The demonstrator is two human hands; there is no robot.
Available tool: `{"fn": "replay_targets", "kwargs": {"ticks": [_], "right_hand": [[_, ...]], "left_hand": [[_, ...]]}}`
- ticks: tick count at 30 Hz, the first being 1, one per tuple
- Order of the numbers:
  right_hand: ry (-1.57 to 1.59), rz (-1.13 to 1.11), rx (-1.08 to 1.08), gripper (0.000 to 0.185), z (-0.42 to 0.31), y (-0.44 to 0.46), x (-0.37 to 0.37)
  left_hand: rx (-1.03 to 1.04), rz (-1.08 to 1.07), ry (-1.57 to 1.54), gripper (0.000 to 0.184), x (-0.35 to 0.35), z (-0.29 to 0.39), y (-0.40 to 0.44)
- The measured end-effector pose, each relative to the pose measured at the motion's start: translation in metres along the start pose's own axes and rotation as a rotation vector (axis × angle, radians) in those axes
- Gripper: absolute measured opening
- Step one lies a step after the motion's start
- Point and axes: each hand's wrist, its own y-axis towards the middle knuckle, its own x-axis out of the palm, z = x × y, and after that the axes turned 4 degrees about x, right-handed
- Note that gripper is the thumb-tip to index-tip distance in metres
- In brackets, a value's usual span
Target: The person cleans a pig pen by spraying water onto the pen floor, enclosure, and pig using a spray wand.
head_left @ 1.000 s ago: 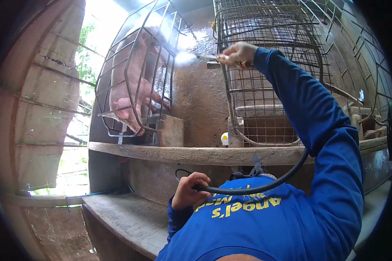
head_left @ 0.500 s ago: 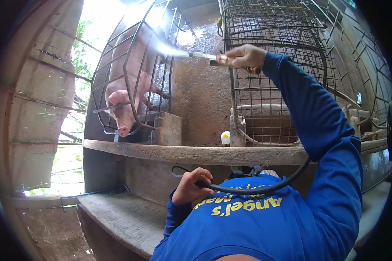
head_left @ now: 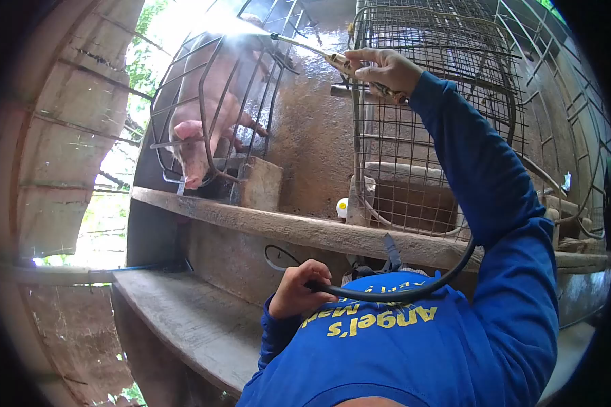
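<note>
My right hand (head_left: 385, 72) is closed around a brass spray gun (head_left: 339, 64), held out at the top of the view. A bright jet of spray (head_left: 232, 24) leaves its thin lance and reaches a pink pig (head_left: 195, 102), which stands in a metal-barred crate (head_left: 202, 80) on the left. My left hand (head_left: 301, 287) is low in front of my chest, its fingers wrapped round a black hose (head_left: 394, 296). The hose runs across my blue shirt and passes behind my right forearm.
A concrete ledge (head_left: 305, 228) runs in front of me, with a concrete block (head_left: 261, 184) beside the crate. On the right stands a wire mesh pen (head_left: 431, 102). A white and yellow round item (head_left: 342, 207) sits by its post. The concrete floor (head_left: 312, 122) looks wet.
The spray gun and my right hand have risen slightly, and the jet now points higher along the pig. My view has tilted a little. My left hand keeps its hold on the hose.
</note>
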Motion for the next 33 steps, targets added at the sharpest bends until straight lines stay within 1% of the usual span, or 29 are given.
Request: {"fn": "replay_targets", "kwargs": {"ticks": [1, 4, 7, 8, 10, 11, 12, 13, 14, 16, 17, 19, 20, 23, 24, 27, 28, 29, 31, 32, 33], "right_hand": [[-0.061, 0.009, -0.026, 0.054, 0.007, 0.001, -0.002], [-0.281, -0.147, -0.103, 0.055, 0.023, -0.001, -0.006], [-0.064, -0.002, 0.029, 0.051, 0.011, -0.009, -0.023], [-0.1, 0.068, -0.209, 0.05, 0.013, -0.007, -0.027], [-0.259, 0.005, -0.206, 0.05, 0.019, -0.006, -0.031], [-0.338, -0.022, -0.202, 0.05, 0.023, -0.007, -0.035], [-0.265, -0.118, -0.022, 0.049, 0.005, -0.024, -0.035], [-0.235, -0.067, -0.056, 0.043, -0.002, -0.03, -0.044], [-0.206, -0.02, -0.087, 0.038, -0.006, -0.034, -0.054], [-0.18, 0.101, -0.114, 0.035, 0.014, -0.015, -0.074], [-0.167, 0.161, -0.128, 0.034, 0.024, -0.006, -0.084], [-0.14, 0.152, -0.031, 0.044, 0.024, 0.003, -0.089], [-0.219, 0.078, 0.099, 0.043, 0.025, 0.004, -0.095], [-0.169, 0.009, 0.144, 0.045, 0.02, 0.005, -0.105], [0.015, 0.064, 0.041, 0.048, 0.02, 0.007, -0.103], [0.056, 0.19, -0.12, 0.041, 0.028, 0.017, -0.099], [-0.008, 0.129, -0.02, 0.044, 0.022, 0.011, -0.095], [-0.022, 0.101, -0.003, 0.045, 0.028, 0.02, -0.098], [-0.061, 0.042, 0.033, 0.047, 0.019, 0.027, -0.095], [0.117, 0.05, 0.041, 0.048, 0.02, 0.02, -0.098], [0.091, 0.091, -0.033, 0.049, 0.027, 0.029, -0.098]], "left_hand": [[-0.017, 0.01, 0.034, 0.04, 0.008, 0.003, 0.0], [0.046, 0.058, -0.085, 0.04, 0.033, 0.005, 0.002], [0.032, 0.094, -0.04, 0.04, 0.049, 0.013, 0.004], [-0.001, 0.099, -0.03, 0.04, 0.055, 0.015, 0.005], [-0.062, 0.101, -0.001, 0.041, 0.064, 0.02, 0.009], [-0.051, 0.109, -0.043, 0.04, 0.068, 0.021, 0.01], [-0.038, 0.115, -0.085, 0.04, 0.073, 0.022, 0.01], [-0.026, 0.12, -0.131, 0.039, 0.076, 0.023, 0.012], [-0.016, 0.128, -0.102, 0.039, 0.078, 0.024, 0.014], [0.004, 0.155, -0.049, 0.039, 0.081, 0.026, 0.018], [-0.022, 0.161, -0.036, 0.039, 0.085, 0.027, 0.019], [-0.07, 0.163, 0.006, 0.039, 0.086, 0.032, 0.023], [-0.022, 0.158, 0.019, 0.039, 0.087, 0.033, 0.025], [0.012, 0.2, -0.096, 0.039, 0.087, 0.032, 0.025], [0.003, 0.206, -0.06, 0.039, 0.087, 0.03, 0.025], [-0.027, 0.213, 0.015, 0.039, 0.085, 0.025, 0.023], [-0.031, 0.206, 0.016, 0.039, 0.085, 0.025, 0.022], [-0.03, 0.2, 0.015, 0.039, 0.085, 0.024, 0.023], [-0.008, 0.24, -0.085, 0.039, 0.086, 0.022, 0.021], [-0.001, 0.263, -0.139, 0.038, 0.088, 0.02, 0.019], [-0.022, 0.266, -0.104, 0.037, 0.089, 0.02, 0.019]]}}
